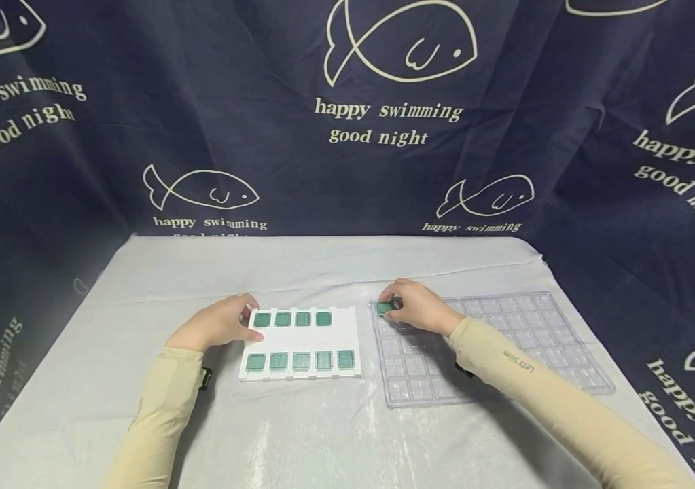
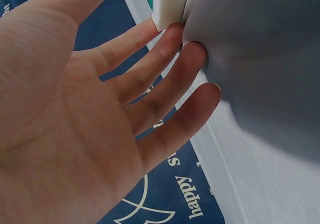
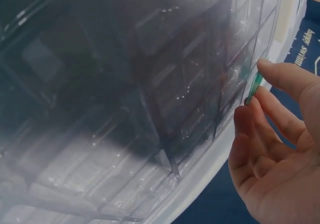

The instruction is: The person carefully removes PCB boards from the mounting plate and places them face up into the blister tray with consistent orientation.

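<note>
At the left end of a white holder (image 1: 304, 338), my left hand (image 1: 215, 326) grips its edge, the thumb lying on the top face and the fingertips against the side. Small green circuit boards (image 1: 301, 360) sit in two rows along the holder's back and front edges; bare white shows at the back row's right end. My right hand (image 1: 420, 307) pinches another green circuit board (image 1: 384, 308) between thumb and fingers, over the far left corner of a clear plastic tray (image 1: 391, 402). From the right wrist that pinched board (image 3: 256, 85) appears edge-on, close to the tray's compartments.
The clear tray is divided into many small compartments and lies to the right of the holder, with a narrow strip of the white-covered table (image 1: 298, 435) between them. Dark blue fabric (image 1: 347, 183) with fish drawings hangs behind and at both sides.
</note>
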A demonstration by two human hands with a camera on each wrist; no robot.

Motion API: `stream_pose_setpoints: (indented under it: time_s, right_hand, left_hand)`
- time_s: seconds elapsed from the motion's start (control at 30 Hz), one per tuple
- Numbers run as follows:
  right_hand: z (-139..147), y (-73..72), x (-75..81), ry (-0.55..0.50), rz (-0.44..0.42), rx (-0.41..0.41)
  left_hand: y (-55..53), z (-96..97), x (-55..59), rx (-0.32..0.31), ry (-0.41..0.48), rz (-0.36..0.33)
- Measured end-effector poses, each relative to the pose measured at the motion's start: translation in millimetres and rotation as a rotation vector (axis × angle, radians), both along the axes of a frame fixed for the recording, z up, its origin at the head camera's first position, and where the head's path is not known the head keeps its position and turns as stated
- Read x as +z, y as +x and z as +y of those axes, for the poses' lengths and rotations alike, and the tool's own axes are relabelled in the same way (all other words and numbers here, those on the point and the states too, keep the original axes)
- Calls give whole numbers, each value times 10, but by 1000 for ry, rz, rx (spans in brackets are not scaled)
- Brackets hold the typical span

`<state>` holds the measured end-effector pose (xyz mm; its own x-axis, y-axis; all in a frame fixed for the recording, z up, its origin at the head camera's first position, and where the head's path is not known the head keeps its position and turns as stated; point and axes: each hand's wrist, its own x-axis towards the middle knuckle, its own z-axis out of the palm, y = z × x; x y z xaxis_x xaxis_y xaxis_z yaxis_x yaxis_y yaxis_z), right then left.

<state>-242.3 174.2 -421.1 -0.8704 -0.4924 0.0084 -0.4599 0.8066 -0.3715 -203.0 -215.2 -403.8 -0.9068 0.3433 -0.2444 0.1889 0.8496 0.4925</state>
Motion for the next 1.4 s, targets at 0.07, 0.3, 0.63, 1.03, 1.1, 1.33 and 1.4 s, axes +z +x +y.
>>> stream_pose_setpoints:
  time_s: [0.07, 0.3, 0.63, 1.03, 1.1, 1.33, 1.4]
  right_hand:
    - [-6, 3, 7, -4, -12, -6]
    - [-18, 7, 13, -4, -32, -9]
    - [-18, 11, 5, -2, -26, -6]
    - [-25, 7, 7, 7, -28, -5]
    - [-26, 10, 9, 10, -26, -5]
    - [-25, 29, 11, 35, 14, 6]
    - [-26, 36, 19, 33, 17, 8]
  left_hand:
    - [-2, 4, -2, -4, 1, 1]
    - [-18, 7, -13, -1, 0, -1]
    - [-11, -1, -30, -5, -9, 4]
    - [-3, 12, -16, -3, -22, 19]
    - [6, 12, -5, -3, -23, 21]
    - [24, 12, 18, -3, -22, 21]
    - [22, 12, 10, -2, -20, 20]
